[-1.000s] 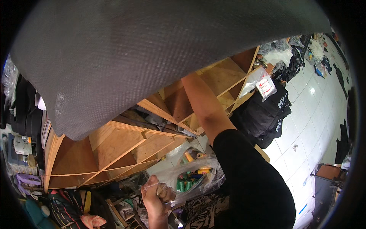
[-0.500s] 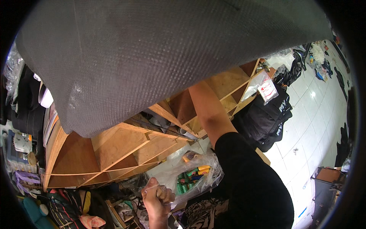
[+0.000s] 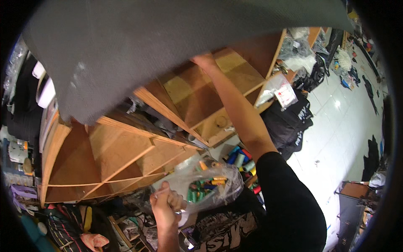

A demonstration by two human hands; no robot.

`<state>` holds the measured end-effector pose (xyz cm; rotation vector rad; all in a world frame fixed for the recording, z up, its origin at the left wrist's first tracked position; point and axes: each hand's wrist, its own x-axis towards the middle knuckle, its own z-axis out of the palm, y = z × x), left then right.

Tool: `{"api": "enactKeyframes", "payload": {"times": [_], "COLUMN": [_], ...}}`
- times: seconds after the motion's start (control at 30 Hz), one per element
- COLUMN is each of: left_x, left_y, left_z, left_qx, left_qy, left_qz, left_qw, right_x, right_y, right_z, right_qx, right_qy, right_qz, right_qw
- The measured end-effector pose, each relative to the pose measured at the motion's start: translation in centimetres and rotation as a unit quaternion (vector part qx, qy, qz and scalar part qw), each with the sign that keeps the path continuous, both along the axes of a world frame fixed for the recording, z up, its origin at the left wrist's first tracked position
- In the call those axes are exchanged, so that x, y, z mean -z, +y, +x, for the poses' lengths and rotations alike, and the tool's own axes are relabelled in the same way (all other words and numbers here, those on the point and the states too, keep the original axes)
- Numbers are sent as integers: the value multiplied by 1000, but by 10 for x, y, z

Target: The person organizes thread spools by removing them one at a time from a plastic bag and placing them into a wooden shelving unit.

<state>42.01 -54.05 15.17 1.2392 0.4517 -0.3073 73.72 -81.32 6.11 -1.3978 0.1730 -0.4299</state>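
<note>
My left hand (image 3: 166, 206) grips the neck of a clear plastic bag (image 3: 200, 185) holding several thread spools in green, orange and blue. My right hand (image 3: 205, 60) is raised high on the edge of a large grey fabric sheet (image 3: 159, 46) that fills the top of the view. Its fingers are hidden behind the cloth, so its grip is unclear. Under the sheet stands a wooden shelf unit (image 3: 121, 155) with open compartments.
More thread spools (image 3: 240, 158) lie below the shelf by my right arm. A black bag (image 3: 289, 122) and a clear packet (image 3: 279, 90) hang at the shelf's right end. White tiled floor (image 3: 336, 138) with scattered items lies right. Clutter and cloth fill the lower left.
The grey sheet has lifted higher, uncovering more shelf compartments. My right arm has stretched further up. The bag of spools has risen a little in my left hand.
</note>
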Motion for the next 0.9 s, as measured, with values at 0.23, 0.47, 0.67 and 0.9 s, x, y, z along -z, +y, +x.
{"api": "enactKeyframes", "payload": {"times": [0.23,0.47,0.67,0.9], "left_x": [7,19,29,47], "left_y": [-13,-29,-39,-33], "left_z": [-1,-10,-19,-24], "left_qx": [-18,43,49,75], "left_qy": [-23,-13,-11,-33], "left_qz": [20,-12,-8,-30], "left_qw": [999,999,999,996], "right_x": [-115,6,92,111], "right_y": [-2,89,133,150], "right_z": [-213,-324,-325,-329], "right_qx": [-560,-509,-398,-435], "right_qy": [82,119,306,239], "right_qz": [48,-455,-346,-392], "right_qw": [823,721,793,775]}}
